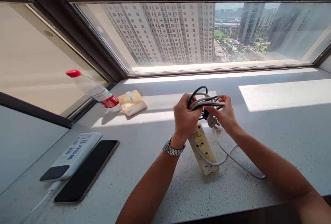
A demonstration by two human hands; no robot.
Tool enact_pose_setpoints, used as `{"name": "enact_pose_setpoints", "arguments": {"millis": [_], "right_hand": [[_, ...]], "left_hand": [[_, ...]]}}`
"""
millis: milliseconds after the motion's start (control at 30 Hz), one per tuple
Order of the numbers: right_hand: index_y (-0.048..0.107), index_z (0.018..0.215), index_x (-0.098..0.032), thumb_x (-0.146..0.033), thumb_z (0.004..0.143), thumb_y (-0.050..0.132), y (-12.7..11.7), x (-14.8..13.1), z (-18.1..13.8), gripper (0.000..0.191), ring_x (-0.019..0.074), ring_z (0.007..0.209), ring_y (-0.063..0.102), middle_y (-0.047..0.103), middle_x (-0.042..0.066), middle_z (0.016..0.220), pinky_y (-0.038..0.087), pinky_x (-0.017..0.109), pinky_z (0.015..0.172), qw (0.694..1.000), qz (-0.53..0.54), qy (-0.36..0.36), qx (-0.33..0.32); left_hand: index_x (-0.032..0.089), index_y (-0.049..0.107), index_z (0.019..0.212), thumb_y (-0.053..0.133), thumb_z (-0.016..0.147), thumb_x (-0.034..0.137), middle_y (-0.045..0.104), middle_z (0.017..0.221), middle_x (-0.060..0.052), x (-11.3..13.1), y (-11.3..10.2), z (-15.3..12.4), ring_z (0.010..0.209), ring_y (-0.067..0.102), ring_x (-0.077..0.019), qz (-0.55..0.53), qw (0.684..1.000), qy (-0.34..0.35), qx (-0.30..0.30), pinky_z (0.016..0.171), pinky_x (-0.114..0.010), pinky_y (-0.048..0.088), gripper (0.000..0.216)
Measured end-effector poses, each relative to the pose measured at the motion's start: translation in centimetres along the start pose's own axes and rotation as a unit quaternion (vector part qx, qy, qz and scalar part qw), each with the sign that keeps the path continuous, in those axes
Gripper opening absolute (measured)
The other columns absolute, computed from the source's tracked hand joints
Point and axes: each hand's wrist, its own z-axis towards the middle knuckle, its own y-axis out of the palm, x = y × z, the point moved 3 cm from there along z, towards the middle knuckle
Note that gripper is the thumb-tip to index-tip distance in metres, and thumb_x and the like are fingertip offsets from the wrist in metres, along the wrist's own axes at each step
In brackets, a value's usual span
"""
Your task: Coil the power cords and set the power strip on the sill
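The coiled cables (204,101) are being held up just above the table (271,130), gathered into loops of grey and black so that the strands are staying together rather than spreading over the surface. The left hand (184,115) is closing round one side of the bundle in a full fist, knuckles turned toward the camera, a metal watch (172,148) sitting on the wrist. The right hand (226,113) is gripping the other side with fingers curled over the top of the loops, and a grey plug (212,122) is hanging just beneath it. Both forearms are reaching in from the lower edge and converging on the bundle.

Directly below, a cream power strip (204,148) is lying on the table, its grey cord (238,163) trailing right in a loose curve. Well to the left are lying a yellow packet (132,102), a red-capped plastic bottle (94,89), a white power bank (71,155) and a dark phone (88,170).
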Motion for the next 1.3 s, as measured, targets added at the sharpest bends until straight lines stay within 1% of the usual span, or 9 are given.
{"name": "enact_pose_setpoints", "arguments": {"millis": [133,233,333,433,567,733,933,1100,1300], "right_hand": [[0.049,0.099,-0.022,-0.052,0.07,0.07,-1.1,-1.8,-1.2,0.046,0.0198,0.086,0.051,0.054,0.005,0.094,0.045,0.034,0.077,0.98,-0.051,-0.114,0.156],[0.055,0.082,-0.022,-0.047,0.079,0.063,-0.7,-3.3,-2.0,0.026,0.022,0.082,0.053,0.059,0.006,0.081,0.041,0.037,0.082,0.973,-0.115,-0.185,0.076],[0.063,0.093,-0.021,-0.05,0.079,0.064,0.1,-3.4,-2.2,0.032,0.026,0.089,0.057,0.067,0.009,0.09,0.04,0.039,0.084,0.97,-0.176,-0.167,-0.017],[0.059,0.112,-0.022,-0.053,0.081,0.063,0.9,-2.7,-2.1,0.044,0.0265,0.095,0.059,0.068,0.01,0.104,0.041,0.038,0.083,0.977,-0.16,-0.129,-0.05],[0.052,0.104,-0.021,-0.049,0.077,0.065,1.5,-2.0,-1.6,0.042,0.0238,0.088,0.058,0.068,0.005,0.095,0.039,0.035,0.079,0.977,-0.179,-0.105,-0.05],[0.047,0.077,-0.021,-0.033,0.071,0.061,0.4,-2.8,-0.7,0.019,0.0144,0.06,0.045,0.056,-0.002,0.067,0.028,0.028,0.059,0.926,-0.312,-0.088,-0.196],[0.053,0.072,-0.021,-0.027,0.07,0.062,-2.5,-2.7,-0.6,0.011,0.0138,0.059,0.044,0.058,0.0,0.067,0.026,0.027,0.057,0.849,-0.399,-0.13,-0.32],[0.062,0.077,-0.019,-0.024,0.073,0.066,-1.9,0.3,-0.8,0.008,0.0238,0.08,0.059,0.066,0.007,0.076,0.038,0.035,0.078,0.813,-0.493,-0.133,-0.278],[0.053,0.129,-0.021,-0.039,0.084,0.061,-5.2,1.8,-3.8,0.049,0.0325,0.112,0.057,0.059,0.016,0.126,0.048,0.044,0.086,0.877,-0.435,-0.146,-0.145]], "left_hand": [[0.02,0.045,0.067,0.07,0.066,0.018,0.041,0.058,0.006,-0.5,0.0,0.0,0.054,0.039,-0.009,-0.027,0.999,-0.042,0.02,0.048,-0.021,0.034,0.026],[0.021,0.043,0.068,0.071,0.068,0.022,0.04,0.06,0.006,-0.9,-0.2,0.2,0.054,0.041,-0.0095,-0.049,0.996,-0.063,0.034,0.048,-0.021,0.035,0.028],[0.021,0.043,0.069,0.071,0.069,0.024,0.041,0.061,0.006,-0.9,-0.4,0.2,0.054,0.04,-0.0094,-0.043,0.997,-0.057,0.032,0.049,-0.021,0.036,0.028],[0.021,0.043,0.069,0.07,0.071,0.026,0.041,0.061,0.006,-0.4,-0.3,0.0,0.054,0.038,-0.009,-0.057,0.997,-0.054,0.018,0.049,-0.021,0.035,0.028],[0.02,0.047,0.07,0.069,0.072,0.027,0.042,0.059,0.006,0.2,0.5,-0.4,0.053,0.037,-0.0085,-0.082,0.995,-0.059,-0.023,0.049,-0.021,0.035,0.024],[0.018,0.059,0.072,0.069,0.07,0.024,0.054,0.062,0.004,-0.1,0.2,0.2,0.058,0.046,-0.0104,-0.039,0.998,-0.037,-0.046,0.053,-0.022,0.039,0.012],[0.017,0.068,0.072,0.072,0.065,0.025,0.063,0.064,0.001,-3.0,-1.2,2.3,0.062,0.054,-0.0135,-0.034,0.998,-0.034,-0.035,0.057,-0.024,0.043,0.011],[0.016,0.066,0.067,0.076,0.061,0.025,0.052,0.052,0.003,-7.2,-0.1,2.5,0.046,0.045,-0.0097,-0.055,0.967,-0.172,-0.178,0.043,-0.022,0.036,0.015],[0.017,0.056,0.069,0.079,0.063,0.025,0.039,0.046,0.008,-11.1,0.6,2.6,0.039,0.037,-0.0066,-0.141,0.905,-0.332,-0.228,0.037,-0.02,0.033,0.025]]}}
